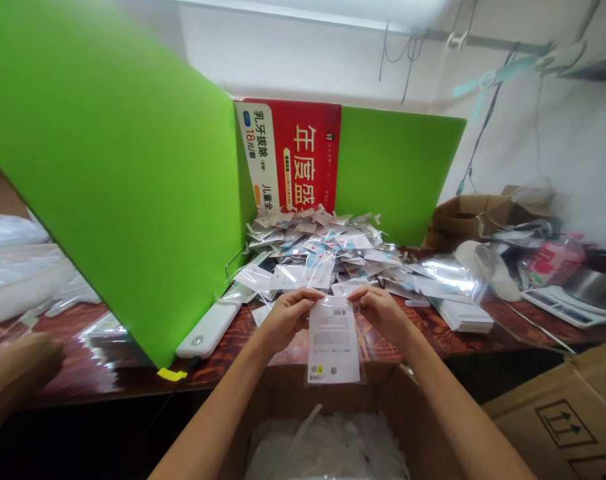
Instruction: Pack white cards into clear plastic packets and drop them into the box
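Observation:
My left hand (285, 313) and my right hand (380, 310) pinch the top corners of a clear plastic packet with a white printed card (333, 343) inside. The packet hangs upright over the near table edge, above an open cardboard box (283, 393) that holds several clear packets (327, 447). Both hands are closed on the packet's upper edge. Just behind the hands lies a heap of similar packets (323, 250) on the dark wooden table (223, 353).
A green divider panel (113, 173) stands at the left and another (393, 167) at the back, with a red printed board (297, 153) between them. A white slim device (210, 330) lies by the panel. A stack of white cards (465, 315), a scale (565, 305) and cardboard boxes (563, 413) sit right. Another person's hand (17, 367) shows at far left.

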`<action>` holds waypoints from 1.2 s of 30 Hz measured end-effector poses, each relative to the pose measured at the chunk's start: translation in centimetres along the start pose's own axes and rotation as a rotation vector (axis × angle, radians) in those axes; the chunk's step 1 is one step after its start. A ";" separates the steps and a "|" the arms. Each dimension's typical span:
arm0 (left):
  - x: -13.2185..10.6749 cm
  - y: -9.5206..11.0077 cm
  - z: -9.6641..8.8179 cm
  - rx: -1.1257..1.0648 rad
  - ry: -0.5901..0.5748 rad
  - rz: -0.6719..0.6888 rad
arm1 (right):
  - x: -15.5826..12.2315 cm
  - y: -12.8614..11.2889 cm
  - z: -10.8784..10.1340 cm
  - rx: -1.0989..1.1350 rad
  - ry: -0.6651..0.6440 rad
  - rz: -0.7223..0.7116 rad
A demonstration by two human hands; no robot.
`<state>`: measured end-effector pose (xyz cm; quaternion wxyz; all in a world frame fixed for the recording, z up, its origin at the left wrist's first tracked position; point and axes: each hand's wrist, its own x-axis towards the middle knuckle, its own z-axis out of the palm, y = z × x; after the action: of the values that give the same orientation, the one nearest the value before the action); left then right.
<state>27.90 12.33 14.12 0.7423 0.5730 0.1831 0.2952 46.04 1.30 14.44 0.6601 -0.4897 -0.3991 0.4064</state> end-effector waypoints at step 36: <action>-0.2 -0.4 -0.7 0.091 -0.144 -0.061 | 0.4 0.2 -0.2 0.130 -0.058 -0.093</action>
<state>27.42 12.68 13.51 0.7353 0.6201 0.1600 0.2217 46.35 1.67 14.29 0.6968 -0.4146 -0.4131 0.4147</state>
